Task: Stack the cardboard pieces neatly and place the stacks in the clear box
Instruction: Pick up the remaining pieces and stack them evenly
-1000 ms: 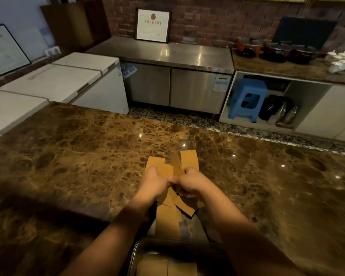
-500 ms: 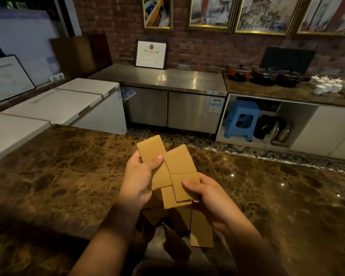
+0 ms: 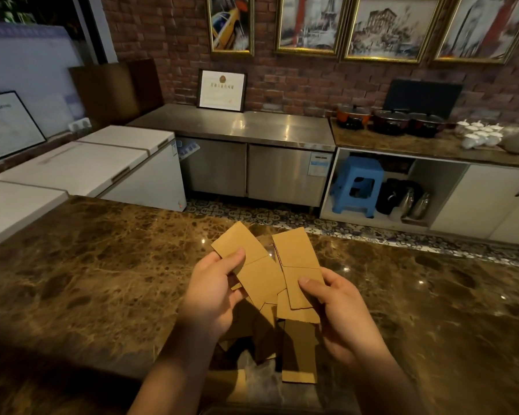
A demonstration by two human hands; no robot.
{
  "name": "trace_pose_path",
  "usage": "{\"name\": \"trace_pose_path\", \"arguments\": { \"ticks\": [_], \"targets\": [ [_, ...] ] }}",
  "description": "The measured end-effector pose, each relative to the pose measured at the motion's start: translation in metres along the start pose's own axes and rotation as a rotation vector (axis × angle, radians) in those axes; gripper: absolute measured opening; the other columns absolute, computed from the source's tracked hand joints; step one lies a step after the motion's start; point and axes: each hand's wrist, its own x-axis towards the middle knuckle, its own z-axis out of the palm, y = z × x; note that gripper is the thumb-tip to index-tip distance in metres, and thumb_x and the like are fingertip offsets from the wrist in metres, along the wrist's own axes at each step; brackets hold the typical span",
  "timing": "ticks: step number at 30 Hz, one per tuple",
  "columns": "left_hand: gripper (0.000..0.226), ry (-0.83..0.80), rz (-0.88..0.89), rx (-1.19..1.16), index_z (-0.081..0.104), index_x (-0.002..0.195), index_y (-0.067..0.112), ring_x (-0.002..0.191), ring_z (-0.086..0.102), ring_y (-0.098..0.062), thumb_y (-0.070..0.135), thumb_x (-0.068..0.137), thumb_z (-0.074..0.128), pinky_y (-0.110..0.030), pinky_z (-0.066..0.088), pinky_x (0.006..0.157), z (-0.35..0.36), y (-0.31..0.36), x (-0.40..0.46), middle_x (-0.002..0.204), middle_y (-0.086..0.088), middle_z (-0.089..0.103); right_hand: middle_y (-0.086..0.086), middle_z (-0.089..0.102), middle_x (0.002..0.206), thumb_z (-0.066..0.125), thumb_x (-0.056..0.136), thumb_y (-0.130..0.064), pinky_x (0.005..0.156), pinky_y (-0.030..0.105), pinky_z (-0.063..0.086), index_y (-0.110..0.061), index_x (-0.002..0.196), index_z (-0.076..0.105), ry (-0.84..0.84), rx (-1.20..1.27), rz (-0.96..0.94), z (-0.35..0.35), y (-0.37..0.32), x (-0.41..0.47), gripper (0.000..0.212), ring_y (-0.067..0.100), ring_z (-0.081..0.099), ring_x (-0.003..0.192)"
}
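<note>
Several brown cardboard pieces [image 3: 261, 277] are fanned out in the air above the marble counter [image 3: 102, 283]. My left hand [image 3: 213, 292] grips the left pieces, its thumb lying on a tilted one. My right hand [image 3: 339, 313] pinches the right pieces [image 3: 297, 259], thumb on the front of them. More loose cardboard pieces [image 3: 298, 354] lie on the counter below my hands, partly hidden by them. The clear box is out of view.
Beyond the counter's far edge there is a tiled floor, white chest freezers [image 3: 96, 163] at the left, a steel cabinet [image 3: 252, 157] and a blue stool [image 3: 357, 184]. Pots [image 3: 390, 121] and white cups stand on the back counter.
Both hands have lifted the cardboard pieces off the counter and spread them apart. The view has tilted upward, so the box at the bottom edge has dropped out of sight.
</note>
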Motion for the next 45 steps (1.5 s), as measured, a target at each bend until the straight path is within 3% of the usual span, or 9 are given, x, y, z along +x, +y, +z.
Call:
{"name": "trace_pose_path", "arguments": {
  "ticks": [6, 10, 20, 24, 28, 33, 38, 42, 45],
  "targets": [
    [0.014, 0.058, -0.007, -0.079, 0.067, 0.103, 0.012, 0.082, 0.076, -0.028, 0.014, 0.094, 0.057, -0.043, 0.058, 0.073, -0.003, 0.002, 0.000, 0.089, -0.011, 0.078, 0.019, 0.077, 0.104, 0.055, 0.097, -0.005, 0.059, 0.033, 0.062, -0.005, 0.119, 0.065, -0.001, 0.112, -0.006, -0.002, -0.005, -0.002, 0.024, 0.030, 0.077, 0.089],
    [0.029, 0.039, -0.021, -0.193, 0.062, 0.121, 0.013, 0.108, 0.066, -0.033, 0.022, 0.098, 0.048, -0.049, 0.050, 0.094, 0.003, 0.000, -0.004, 0.115, -0.014, 0.072, 0.019, 0.077, 0.106, 0.056, 0.097, -0.007, 0.063, 0.033, 0.062, -0.002, 0.117, 0.068, -0.021, 0.077, 0.004, 0.000, -0.005, -0.004, 0.024, 0.030, 0.076, 0.094],
    [0.038, -0.201, -0.058, -0.186, 0.068, 0.122, 0.037, 0.100, 0.072, -0.033, 0.052, 0.089, 0.055, -0.049, 0.058, 0.076, 0.011, -0.012, -0.010, 0.114, -0.011, 0.075, 0.010, 0.078, 0.105, 0.058, 0.097, -0.007, 0.065, 0.029, 0.062, -0.009, 0.117, 0.066, 0.011, -0.019, -0.054, 0.021, -0.001, -0.007, 0.021, 0.026, 0.075, 0.097],
    [0.062, -0.211, -0.129, -0.074, 0.064, 0.127, 0.021, 0.104, 0.069, -0.041, 0.033, 0.068, 0.076, -0.050, 0.057, 0.078, 0.009, -0.019, -0.009, 0.116, -0.019, 0.072, 0.005, 0.079, 0.099, 0.061, 0.096, -0.011, 0.066, 0.029, 0.061, -0.014, 0.115, 0.066, 0.023, -0.112, -0.075, 0.026, -0.001, -0.009, 0.019, 0.022, 0.076, 0.090],
    [0.037, -0.158, -0.143, -0.151, 0.070, 0.118, 0.027, 0.095, 0.073, -0.039, 0.025, 0.081, 0.068, -0.048, 0.058, 0.072, 0.007, -0.022, -0.006, 0.109, -0.018, 0.075, 0.002, 0.080, 0.095, 0.064, 0.094, -0.012, 0.064, 0.029, 0.061, -0.018, 0.114, 0.064, 0.076, -0.153, -0.099, 0.026, -0.005, -0.009, 0.020, 0.020, 0.077, 0.086],
    [0.041, -0.222, -0.065, -0.244, 0.068, 0.121, 0.039, 0.106, 0.069, -0.037, 0.032, 0.081, 0.064, -0.057, 0.054, 0.092, 0.008, -0.020, -0.001, 0.117, -0.017, 0.072, -0.007, 0.076, 0.083, 0.065, 0.094, -0.026, 0.071, 0.027, 0.059, -0.022, 0.103, 0.073, 0.070, -0.687, -0.166, 0.031, 0.007, -0.010, 0.012, 0.009, 0.072, 0.078],
    [0.043, -0.225, -0.076, -0.283, 0.056, 0.125, 0.049, 0.099, 0.072, -0.038, 0.018, 0.095, 0.056, -0.050, 0.060, 0.073, 0.007, -0.032, 0.007, 0.110, -0.019, 0.074, -0.018, 0.056, 0.078, 0.053, 0.090, -0.058, 0.065, 0.024, 0.039, -0.035, 0.094, 0.072, 0.010, -1.267, -0.373, 0.035, 0.024, -0.003, 0.030, 0.001, 0.055, 0.083],
    [0.033, -0.108, -0.100, -0.334, 0.064, 0.118, 0.037, 0.070, 0.072, -0.027, 0.016, 0.098, 0.049, -0.050, 0.060, 0.065, -0.011, -0.029, 0.013, 0.095, -0.015, 0.070, -0.021, 0.064, 0.088, 0.047, 0.073, -0.083, 0.069, 0.026, 0.049, -0.034, 0.111, 0.066, 0.165, -1.073, -0.197, 0.017, 0.011, 0.013, 0.066, -0.004, 0.061, 0.083],
    [0.028, -0.066, -0.093, -0.346, 0.059, 0.118, 0.026, 0.060, 0.064, -0.025, 0.015, 0.096, 0.046, -0.040, 0.056, 0.057, -0.033, -0.019, 0.019, 0.087, -0.014, 0.064, -0.009, 0.067, 0.071, 0.045, 0.083, -0.080, 0.065, 0.031, 0.054, -0.018, 0.087, 0.069, 0.208, -1.389, 0.033, -0.016, 0.006, 0.032, 0.066, 0.010, 0.065, 0.069]
  ]
}}
